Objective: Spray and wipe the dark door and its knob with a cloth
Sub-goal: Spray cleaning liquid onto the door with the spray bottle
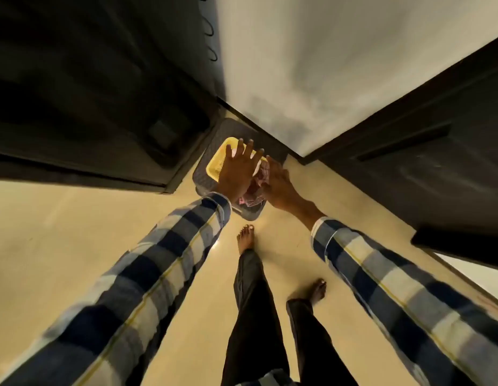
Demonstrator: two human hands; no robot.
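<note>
I am looking down at both outstretched arms in checked sleeves. My left hand (239, 168) hovers with its fingers spread over a yellow basket (216, 162) that sits on a grey woven stool (203, 174). My right hand (278, 182), fingers fairly straight and blurred, is beside a pinkish cloth (254, 192) lying between the two hands; whether it touches the cloth I cannot tell. The dark door (437, 168) stands at the right, with a long dark bar (403, 146) on it. No knob or spray bottle shows.
A tall dark cabinet or appliance (89, 93) fills the left side, and a pale wall (312, 65) lies between it and the door. My bare feet (246, 236) stand on a cream tiled floor (75, 232) just short of the stool.
</note>
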